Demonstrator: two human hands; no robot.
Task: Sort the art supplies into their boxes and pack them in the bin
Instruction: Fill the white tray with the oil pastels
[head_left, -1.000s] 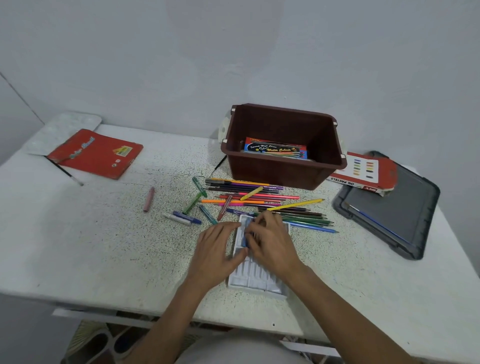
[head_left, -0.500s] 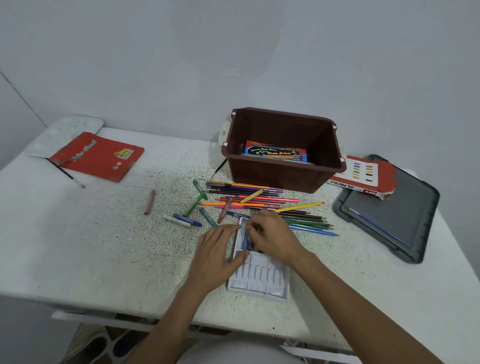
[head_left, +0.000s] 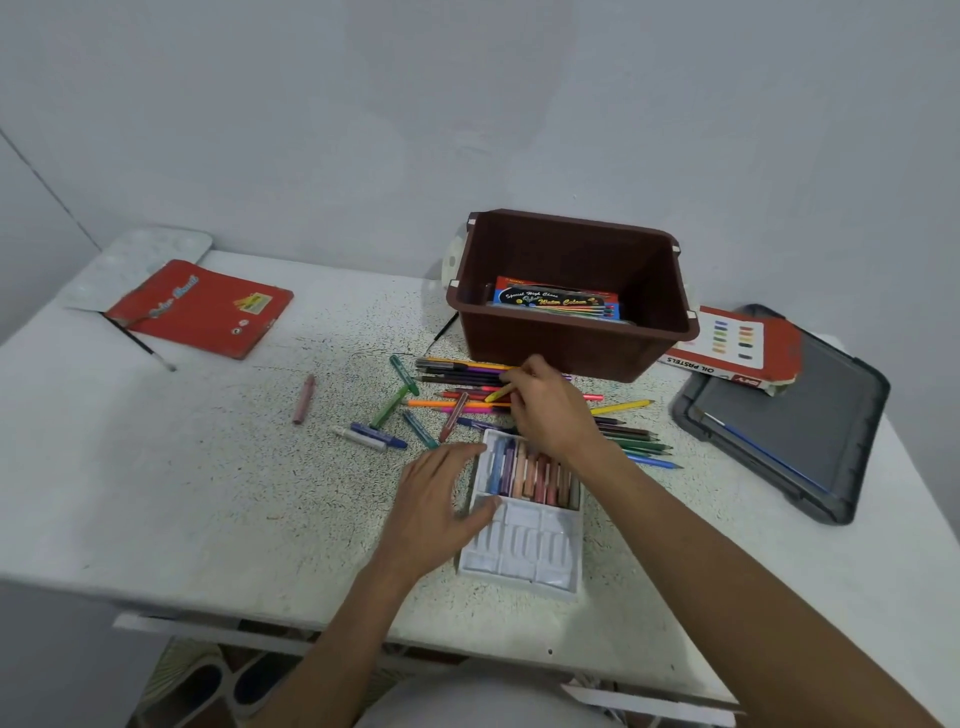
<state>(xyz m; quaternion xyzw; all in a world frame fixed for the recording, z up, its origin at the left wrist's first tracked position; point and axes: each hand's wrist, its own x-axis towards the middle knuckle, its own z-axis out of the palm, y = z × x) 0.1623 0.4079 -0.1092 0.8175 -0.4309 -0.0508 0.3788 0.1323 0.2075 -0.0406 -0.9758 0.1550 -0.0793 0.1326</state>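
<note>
A white pastel tray (head_left: 524, 551) lies near the table's front edge, its far row filled with several oil pastels (head_left: 530, 474). My left hand (head_left: 441, 504) rests on the tray's left side with relaxed fingers. Beyond the tray, over a heap of coloured pencils (head_left: 631, 441), my right hand (head_left: 550, 410) pinches a yellow pastel (head_left: 497, 393). Loose pastels (head_left: 387, 413) lie scattered to the left of the heap. The brown bin (head_left: 576, 343) stands behind, with a watercolour box (head_left: 556, 301) inside.
A red oil pastel box (head_left: 732, 353) lies on a dark grey bin lid (head_left: 795, 421) at the right. A red pad (head_left: 208, 306), a paintbrush (head_left: 140, 343) and a white palette (head_left: 140, 254) sit at the far left. A lone pink pastel (head_left: 303, 399) lies apart.
My right hand left the tray and reached forward to the heap, where it now pinches a yellow pastel. The tray's filled row is uncovered. My left hand stays at the tray's side.
</note>
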